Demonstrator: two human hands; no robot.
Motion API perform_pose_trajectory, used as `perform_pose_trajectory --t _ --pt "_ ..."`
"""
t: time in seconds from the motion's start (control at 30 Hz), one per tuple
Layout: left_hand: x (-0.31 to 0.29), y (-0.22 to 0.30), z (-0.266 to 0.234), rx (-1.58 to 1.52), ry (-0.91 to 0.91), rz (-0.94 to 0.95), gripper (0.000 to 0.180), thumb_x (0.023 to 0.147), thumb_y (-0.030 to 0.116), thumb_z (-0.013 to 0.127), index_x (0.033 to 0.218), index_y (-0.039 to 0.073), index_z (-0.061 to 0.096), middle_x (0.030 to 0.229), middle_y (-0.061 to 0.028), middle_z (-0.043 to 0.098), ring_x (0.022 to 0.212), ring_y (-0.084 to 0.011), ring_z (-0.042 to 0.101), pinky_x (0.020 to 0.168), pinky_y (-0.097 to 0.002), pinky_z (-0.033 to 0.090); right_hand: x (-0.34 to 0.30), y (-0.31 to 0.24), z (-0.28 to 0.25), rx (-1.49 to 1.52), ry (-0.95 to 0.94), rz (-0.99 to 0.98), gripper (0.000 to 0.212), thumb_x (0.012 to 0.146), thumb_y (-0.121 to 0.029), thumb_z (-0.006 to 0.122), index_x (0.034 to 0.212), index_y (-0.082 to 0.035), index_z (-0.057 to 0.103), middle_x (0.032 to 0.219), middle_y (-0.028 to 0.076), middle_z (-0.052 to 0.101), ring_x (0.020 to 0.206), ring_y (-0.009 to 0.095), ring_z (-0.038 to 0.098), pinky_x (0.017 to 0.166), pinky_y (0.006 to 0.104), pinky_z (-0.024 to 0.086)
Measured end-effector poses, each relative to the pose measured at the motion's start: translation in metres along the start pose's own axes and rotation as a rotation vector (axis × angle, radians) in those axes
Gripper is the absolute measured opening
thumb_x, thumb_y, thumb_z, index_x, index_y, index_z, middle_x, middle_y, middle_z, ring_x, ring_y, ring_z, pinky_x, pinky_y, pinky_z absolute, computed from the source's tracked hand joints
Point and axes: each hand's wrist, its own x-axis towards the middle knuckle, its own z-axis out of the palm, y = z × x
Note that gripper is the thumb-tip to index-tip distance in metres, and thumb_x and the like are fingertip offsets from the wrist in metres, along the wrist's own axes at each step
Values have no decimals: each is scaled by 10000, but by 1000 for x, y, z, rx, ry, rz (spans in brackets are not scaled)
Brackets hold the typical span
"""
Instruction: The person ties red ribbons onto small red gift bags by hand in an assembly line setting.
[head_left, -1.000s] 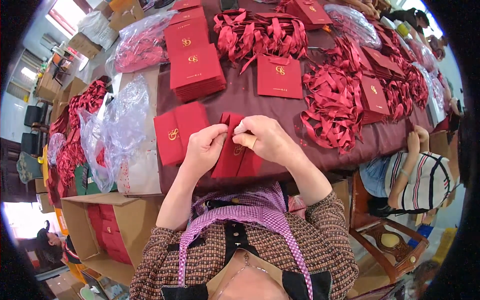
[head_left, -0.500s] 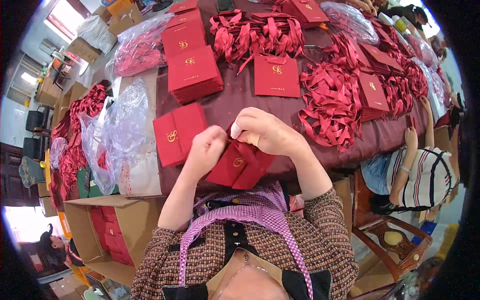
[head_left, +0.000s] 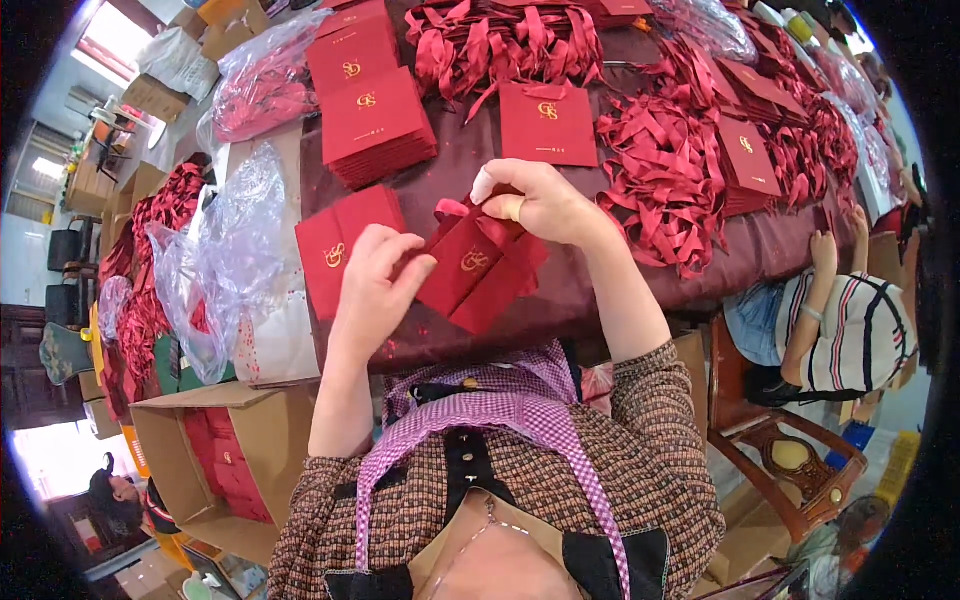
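My right hand (head_left: 540, 208), with a white wrap on one fingertip and a tan one on another digit, pinches the top of a red gift bag (head_left: 475, 270). This bag is tilted over the near edge of the table, a gold emblem on its front and red ribbon (head_left: 492, 228) at its top. To its left my left hand (head_left: 378, 280) has thumb and fingers apart, with nothing seen between them. Just beyond the left hand lies a stack of flat red bags (head_left: 345, 240). Part of the ribbon is hidden by the right fingers.
Further off are a stack of red bags (head_left: 375, 125), a single red bag (head_left: 547, 125) and heaps of red ribbon (head_left: 660, 180). Clear plastic wrapping (head_left: 245, 250) lies left. Below stands an open cardboard box (head_left: 280, 440); a person in stripes (head_left: 850, 335) sits right, by a wooden chair (head_left: 790, 460).
My left hand has come away from the bag's top and opened, moving left. The right hand still grips the bag, now a little further from me with its ribbon showing.
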Motion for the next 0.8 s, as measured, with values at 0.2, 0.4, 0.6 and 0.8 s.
perform_pose_trajectory --t 0.2,0.4,0.6,0.8 --pt "-4 0 8 93 -25 42 201 767 48 713 946 -16 648 826 -127 543 802 -287 565 725 -376 460 3 9 10 26 30 28 123 832 63 595 943 15 619 856 33 639 837 106 601 769 259 483" --pt "5 -7 15 66 13 -18 152 784 24 687 915 -14 621 804 -130 564 764 -263 577 676 -356 472 -2 13 8 199 196 62 305 867 35 618 1164 -24 585 1027 47 639 941 110 593 834 262 487" --pt "9 -30 -3 -95 167 -245 91 858 40 660 910 -16 609 690 9 563 625 -33 481 575 -221 431 -40 10 6 -50 348 22 225 869 -15 651 1092 -23 629 1028 22 642 938 104 598 825 264 487" --pt "14 -35 -2 -106 148 -277 79 857 32 653 905 -18 614 651 2 552 604 -30 463 550 -221 404 -52 28 23 -487 188 -151 260 818 12 622 1060 -75 657 991 101 599 972 290 581 855 354 480"
